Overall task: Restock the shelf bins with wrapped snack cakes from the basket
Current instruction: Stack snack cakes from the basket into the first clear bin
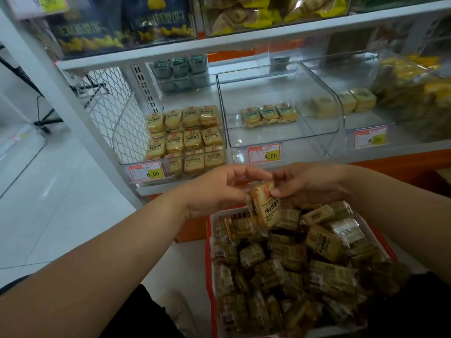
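Note:
A wrapped snack cake (266,206) hangs upright above the red basket (208,242), which is heaped with several wrapped cakes. My left hand (214,189) and my right hand (305,181) both pinch the cake's top edge. Just beyond, the left clear shelf bin (127,132) holds several rows of the same yellow cakes (188,137). In the middle clear bin (324,111), three cakes (268,115) sit in a row at the back.
A right bin (366,120) holds pale square cakes (341,102). Price tags reading 8.00 (264,154) hang on the bin fronts. The upper shelf (244,37) carries bagged snacks. White tiled floor (48,191) and a black cart frame (44,108) lie to the left.

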Tool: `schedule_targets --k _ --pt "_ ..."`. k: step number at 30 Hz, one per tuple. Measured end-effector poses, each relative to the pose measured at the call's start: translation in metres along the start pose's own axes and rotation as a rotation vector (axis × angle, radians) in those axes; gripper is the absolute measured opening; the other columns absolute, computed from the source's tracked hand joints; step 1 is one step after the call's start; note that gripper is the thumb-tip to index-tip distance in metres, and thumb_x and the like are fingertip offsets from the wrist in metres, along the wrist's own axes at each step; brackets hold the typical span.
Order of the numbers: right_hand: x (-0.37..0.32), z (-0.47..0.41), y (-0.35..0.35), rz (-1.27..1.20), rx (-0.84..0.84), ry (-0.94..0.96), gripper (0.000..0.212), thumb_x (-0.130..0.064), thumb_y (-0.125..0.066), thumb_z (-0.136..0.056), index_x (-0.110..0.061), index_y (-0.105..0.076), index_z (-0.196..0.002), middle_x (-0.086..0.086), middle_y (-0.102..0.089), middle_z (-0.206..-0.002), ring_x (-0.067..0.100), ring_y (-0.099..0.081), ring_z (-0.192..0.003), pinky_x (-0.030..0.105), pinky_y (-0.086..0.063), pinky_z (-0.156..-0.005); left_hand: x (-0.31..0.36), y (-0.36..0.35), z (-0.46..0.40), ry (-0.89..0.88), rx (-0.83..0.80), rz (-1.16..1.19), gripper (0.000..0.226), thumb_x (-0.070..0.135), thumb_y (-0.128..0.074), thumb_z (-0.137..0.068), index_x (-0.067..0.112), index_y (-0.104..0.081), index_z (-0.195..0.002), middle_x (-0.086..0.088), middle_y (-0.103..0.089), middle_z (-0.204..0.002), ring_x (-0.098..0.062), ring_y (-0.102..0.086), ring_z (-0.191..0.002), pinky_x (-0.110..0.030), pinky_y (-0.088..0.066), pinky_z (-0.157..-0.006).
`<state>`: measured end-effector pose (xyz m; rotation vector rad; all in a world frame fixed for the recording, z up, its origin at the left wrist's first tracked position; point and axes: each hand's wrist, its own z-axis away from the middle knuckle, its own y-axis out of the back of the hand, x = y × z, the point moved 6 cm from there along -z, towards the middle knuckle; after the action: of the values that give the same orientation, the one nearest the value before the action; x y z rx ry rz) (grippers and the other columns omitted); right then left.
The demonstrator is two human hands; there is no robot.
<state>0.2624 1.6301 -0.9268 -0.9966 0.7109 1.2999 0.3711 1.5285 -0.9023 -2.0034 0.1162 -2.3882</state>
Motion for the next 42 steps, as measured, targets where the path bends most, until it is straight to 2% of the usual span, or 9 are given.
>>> schedule_targets --k 5,9,12,15,22,25,31,36,42 --pt "-0.020 0.002 0.007 0.098 0.153 0.021 0.047 -0.017 -0.074 -0.074 -0.004 -0.060 -0.118 0.016 -0.070 -0.113 0.029 -0.067 -0.107 0.034 -0.058 -0.087 0.031 0.020 0.004 -0.145 0.217 0.017 0.045 -0.017 -0.054 -0.086 0.016 -0.062 -0.116 -0.001 -0.063 -0.130 -0.019 -0.061 -0.121 -0.032 -0.055 -0.092" --pt "-0.043 -0.001 0.016 0.075 0.403 0.179 0.044 -0.025 -0.072 -0.070 -0.006 -0.065 -0.109 0.012 -0.074 -0.102 0.028 -0.071 -0.096 0.032 -0.059 -0.076 0.057 0.037 0.014 -0.163 0.397 -0.717 0.057 0.017 -0.067 -0.090 0.043 -0.044 -0.134 0.017 -0.035 -0.143 -0.010 -0.042 -0.133 -0.028 -0.045 -0.104" --pt "-0.058 -0.005 0.017 0.167 0.540 0.278 0.047 -0.035 -0.074 -0.067 -0.007 -0.068 -0.104 0.009 -0.075 -0.092 0.023 -0.070 -0.084 0.030 -0.056 -0.071 0.063 0.025 0.015 -0.196 0.379 -1.316 0.108 0.065 -0.073 -0.072 0.039 -0.009 -0.154 0.027 -0.010 -0.148 -0.010 -0.019 -0.140 -0.034 -0.021 -0.112" --pt "-0.068 -0.015 0.008 0.182 0.577 0.372 0.038 -0.036 -0.076 -0.073 -0.009 -0.070 -0.099 0.003 -0.071 -0.079 0.015 -0.066 -0.072 0.026 -0.056 -0.068 0.064 0.022 0.011 -0.232 0.410 -1.618 0.114 0.059 -0.077 -0.072 0.033 -0.004 -0.156 0.009 -0.014 -0.153 -0.022 -0.023 -0.140 -0.044 -0.028 -0.113" --pt "-0.087 -0.016 0.026 0.219 0.756 0.450 0.016 -0.036 -0.064 -0.092 -0.026 -0.062 -0.105 -0.004 -0.072 -0.102 0.012 -0.069 -0.091 0.026 -0.056 -0.076 0.101 0.087 -0.003 -0.151 0.582 -1.389 0.092 0.045 -0.077 -0.074 0.034 -0.022 -0.147 0.001 -0.034 -0.145 -0.011 -0.047 -0.109 -0.024 -0.041 -0.080" --pt "-0.085 -0.007 0.044 0.268 0.870 0.455 0.012 -0.035 -0.063 -0.093 -0.029 -0.059 -0.102 0.002 -0.069 -0.106 0.015 -0.067 -0.095 0.028 -0.054 -0.080 0.099 0.143 -0.014 0.032 0.660 -1.247 0.095 0.034 -0.084 -0.074 0.029 -0.024 -0.147 -0.003 -0.040 -0.145 -0.021 -0.054 -0.115 -0.036 -0.049 -0.094" --pt "-0.068 -0.003 0.069 0.397 0.962 0.376 0.017 -0.031 -0.066 -0.091 -0.032 -0.055 -0.104 0.014 -0.067 -0.097 0.024 -0.066 -0.089 0.046 -0.053 -0.089 0.050 0.194 -0.061 0.188 0.612 -1.155 0.083 0.025 -0.085 -0.074 0.026 -0.040 -0.143 -0.004 -0.043 -0.146 -0.024 -0.046 -0.130 -0.032 -0.038 -0.101" --pt "-0.065 -0.005 0.077 0.444 0.995 0.388 0.022 -0.035 -0.066 -0.090 -0.031 -0.054 -0.108 -0.002 -0.066 -0.084 -0.002 -0.061 -0.066 0.026 -0.043 -0.064 0.021 0.198 -0.092 0.228 0.595 -1.171 0.083 0.026 -0.083 -0.075 0.032 -0.041 -0.146 -0.002 -0.038 -0.154 -0.026 -0.040 -0.137 -0.037 -0.033 -0.107" --pt "-0.062 -0.010 0.073 0.495 0.999 0.385 0.022 -0.032 -0.066 -0.091 -0.028 -0.052 -0.108 -0.009 -0.063 -0.079 0.005 -0.061 -0.078 0.022 -0.044 -0.066 0.015 0.200 -0.098 0.269 0.589 -1.225 0.078 0.023 -0.080 -0.077 0.038 -0.044 -0.144 0.000 -0.025 -0.156 -0.027 -0.036 -0.135 -0.032 -0.028 -0.105"
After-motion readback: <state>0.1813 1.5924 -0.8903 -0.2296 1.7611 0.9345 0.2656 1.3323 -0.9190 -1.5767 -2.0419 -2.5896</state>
